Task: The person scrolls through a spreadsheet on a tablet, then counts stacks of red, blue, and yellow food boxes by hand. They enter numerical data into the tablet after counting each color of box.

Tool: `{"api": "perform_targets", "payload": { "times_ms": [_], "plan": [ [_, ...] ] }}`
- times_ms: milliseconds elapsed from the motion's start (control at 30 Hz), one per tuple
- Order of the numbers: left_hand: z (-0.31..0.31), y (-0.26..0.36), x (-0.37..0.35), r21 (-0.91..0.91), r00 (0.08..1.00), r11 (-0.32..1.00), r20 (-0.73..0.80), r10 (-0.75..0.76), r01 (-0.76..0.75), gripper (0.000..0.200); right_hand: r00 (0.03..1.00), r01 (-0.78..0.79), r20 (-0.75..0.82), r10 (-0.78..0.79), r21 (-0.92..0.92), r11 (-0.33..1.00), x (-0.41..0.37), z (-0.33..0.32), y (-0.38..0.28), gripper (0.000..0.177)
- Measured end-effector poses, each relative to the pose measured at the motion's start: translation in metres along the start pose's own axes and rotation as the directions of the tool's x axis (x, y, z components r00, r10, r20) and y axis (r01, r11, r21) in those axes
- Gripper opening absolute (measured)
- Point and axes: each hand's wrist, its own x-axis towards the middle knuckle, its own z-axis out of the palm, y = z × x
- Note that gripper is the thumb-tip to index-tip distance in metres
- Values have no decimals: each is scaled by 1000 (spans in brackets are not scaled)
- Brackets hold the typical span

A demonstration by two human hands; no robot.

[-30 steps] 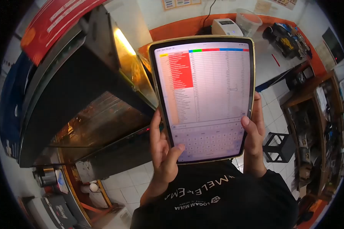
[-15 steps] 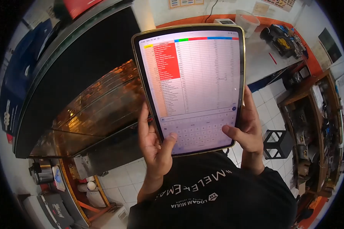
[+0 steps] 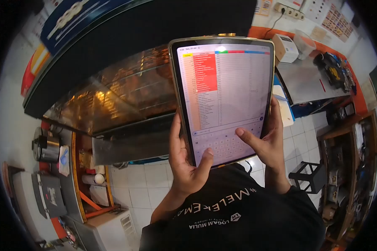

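Filling the frame's centre, a tablet (image 3: 224, 94) is gripped by the left hand (image 3: 187, 167) and right hand (image 3: 267, 140), fingers clamped on its edges, thumbs on the on-screen keyboard (image 3: 226, 144).

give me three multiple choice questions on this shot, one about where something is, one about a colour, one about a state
1. Where does the black stool stand?
A) on the white tiled floor
B) on top of a table
C) hanging from the wall

2. What colour is the filled block of cells on the tablet screen?
A) purple
B) red
C) brown

3. How is the tablet held?
A) lying flat on the ground
B) in one hand only
C) held up in both hands

Answers:
1 A, its legs rest on the tiles at lower right.
2 B, a red block fills the sheet's upper left.
3 C, the left hand and right hand grip its lower sides, thumbs over the on-screen keyboard.
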Motion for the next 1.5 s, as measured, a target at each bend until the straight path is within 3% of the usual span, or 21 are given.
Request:
{"api": "perform_targets", "payload": {
  "times_ms": [200,300,467,733,833,900,967,1000,1033,1200,1267,1367,1433,1500],
  "plan": [
    [-40,21,-29,62,998,998,-64,-22,26,81,993,-56,112,40,144,988,-27,31,-8,90],
    [-64,37,-46,-26,997,999,-74,-22,20,81,985,-87,162,52,219,972,-43,53,-12,89],
    [-73,49,-64,-13,987,999,-151,-52,51,83,972,-137,224,68,308,941,-59,60,-15,87],
    [-80,58,-84,-11,979,996,-182,-95,94,85,967,-190,223,123,315,930,-81,69,-21,82],
    [-83,52,-89,-41,984,994,-142,-104,99,86,958,-253,235,167,407,878,-87,61,-23,77],
    [-76,54,-92,-66,973,986,-163,-163,154,87,957,-287,141,252,374,882,-93,59,-29,74],
    [-66,57,-86,-94,962,981,-198,-186,170,89,958,-288,124,260,370,883,-91,51,-25,70],
    [-64,54,-83,-77,975,989,-176,-137,125,88,977,-213,59,205,354,910,-88,55,-24,69],
    [-64,51,-83,-72,977,987,-148,-151,142,88,971,-237,120,207,353,905,-85,48,-20,70],
    [-53,46,-65,-187,988,972,-30,-149,141,83,964,-254,206,168,527,811,-70,27,-7,88],
    [-42,44,-49,-132,997,989,5,-71,71,83,969,-243,180,171,545,803,-64,19,-4,93],
    [-27,47,-30,-26,998,999,36,-45,46,86,969,-244,140,201,467,850,-54,-2,6,97],
    [-16,41,-16,-47,998,997,5,-59,59,90,983,-180,113,145,443,878,-42,-8,-8,97],
    [-5,42,-8,-48,990,989,-20,-143,142,90,998,-61,0,64,299,952,-33,-13,-17,88]
  ]
}}
